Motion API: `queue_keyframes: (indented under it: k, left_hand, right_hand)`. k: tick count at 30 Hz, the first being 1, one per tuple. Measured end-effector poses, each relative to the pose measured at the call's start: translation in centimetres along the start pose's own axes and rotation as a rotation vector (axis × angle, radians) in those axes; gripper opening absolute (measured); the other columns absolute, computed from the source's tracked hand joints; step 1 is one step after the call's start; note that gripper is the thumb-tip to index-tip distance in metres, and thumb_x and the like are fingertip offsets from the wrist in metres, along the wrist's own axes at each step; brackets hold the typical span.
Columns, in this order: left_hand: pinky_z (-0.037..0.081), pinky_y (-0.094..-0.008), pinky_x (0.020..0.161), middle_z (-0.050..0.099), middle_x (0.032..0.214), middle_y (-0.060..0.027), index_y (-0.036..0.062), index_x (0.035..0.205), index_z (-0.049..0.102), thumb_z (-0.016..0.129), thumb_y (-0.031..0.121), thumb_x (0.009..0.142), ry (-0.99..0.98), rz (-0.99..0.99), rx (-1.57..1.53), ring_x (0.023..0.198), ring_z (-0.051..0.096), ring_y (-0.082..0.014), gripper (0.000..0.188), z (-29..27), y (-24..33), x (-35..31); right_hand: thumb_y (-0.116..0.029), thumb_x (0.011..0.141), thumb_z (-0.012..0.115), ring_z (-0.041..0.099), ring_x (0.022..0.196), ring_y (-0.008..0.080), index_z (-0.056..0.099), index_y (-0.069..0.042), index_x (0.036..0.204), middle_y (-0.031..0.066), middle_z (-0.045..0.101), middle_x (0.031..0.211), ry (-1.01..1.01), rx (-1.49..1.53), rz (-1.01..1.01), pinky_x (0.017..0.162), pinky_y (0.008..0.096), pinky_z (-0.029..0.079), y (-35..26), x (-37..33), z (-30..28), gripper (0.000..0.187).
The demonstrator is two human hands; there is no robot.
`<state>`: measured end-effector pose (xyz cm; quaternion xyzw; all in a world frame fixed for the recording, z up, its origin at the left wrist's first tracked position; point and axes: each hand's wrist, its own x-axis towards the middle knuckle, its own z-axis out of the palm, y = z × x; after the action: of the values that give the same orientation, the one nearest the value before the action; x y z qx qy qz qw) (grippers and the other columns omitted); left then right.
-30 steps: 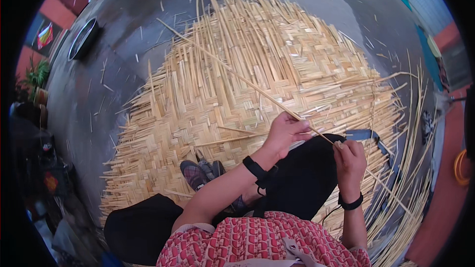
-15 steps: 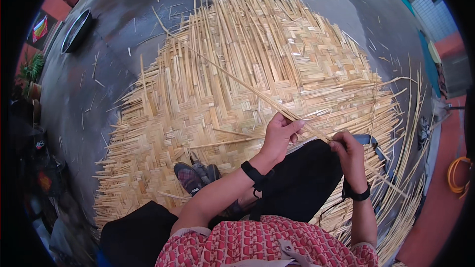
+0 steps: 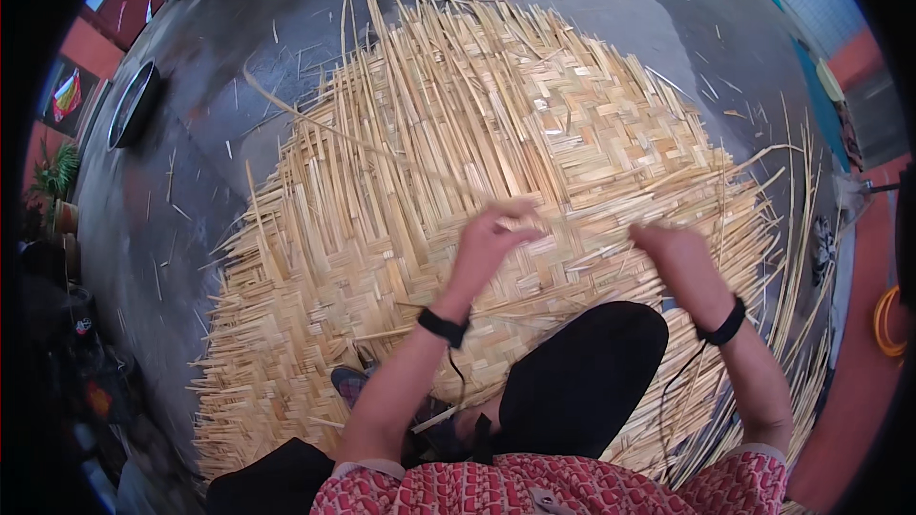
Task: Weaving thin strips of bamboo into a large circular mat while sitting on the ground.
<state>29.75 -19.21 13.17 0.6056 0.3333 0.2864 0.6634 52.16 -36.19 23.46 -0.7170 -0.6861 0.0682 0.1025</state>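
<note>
A large woven mat [image 3: 324, 296] of flat, pale reed strips lies on the ground under me, with loose strip ends along its edges. Above its middle, my left hand [image 3: 491, 243] has its thumb and fingers closed around a long, thin reed strip [image 3: 382, 150]. The strip runs from this hand toward the far left, its far end curving upward beyond the mat. To the right, my right hand [image 3: 679, 262] is closed in a pinch on the near part of the strip. Motion blurs both hands, and the strip between them shows only faintly.
Long loose reed strips [image 3: 794, 305] lie along the mat's right side. My black-clad knee [image 3: 587, 372] rises over the mat. A dark round basin [image 3: 134, 107] stands at the far left, and an orange coil [image 3: 889, 321] is at the right. Reed scraps litter the wet ground.
Both hands have moved up and farther apart, away from my knee, the left one also leftward. The strip has shifted up and left with them.
</note>
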Motion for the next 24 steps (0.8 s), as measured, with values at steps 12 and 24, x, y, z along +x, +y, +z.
queue_keyframes:
  k: [12,24]
  left_hand:
    - [0.049,-0.0296,0.074,0.058,0.09,-0.0057,-0.0032,0.116,0.056,0.055,0.003,0.084,0.368,-0.319,-0.119,0.078,0.056,-0.0173,0.032,-4.7,-8.8,12.5]
    - [0.05,-0.0264,0.068,0.067,0.081,-0.0042,-0.0016,0.099,0.068,0.078,0.012,0.079,-0.126,-0.34,0.14,0.073,0.062,-0.0112,0.026,-6.4,-5.0,9.4]
  right_hand:
    - [-0.03,0.101,0.047,0.066,0.077,0.0213,0.062,-0.001,0.097,0.0091,0.063,0.079,0.309,1.174,0.511,0.068,0.0332,0.055,9.0,13.3,14.9,0.033]
    - [-0.023,0.098,0.044,0.063,0.073,0.0275,0.06,0.002,0.092,0.0153,0.065,0.083,-0.032,1.108,0.541,0.069,0.0374,0.053,7.8,24.6,16.8,0.031]
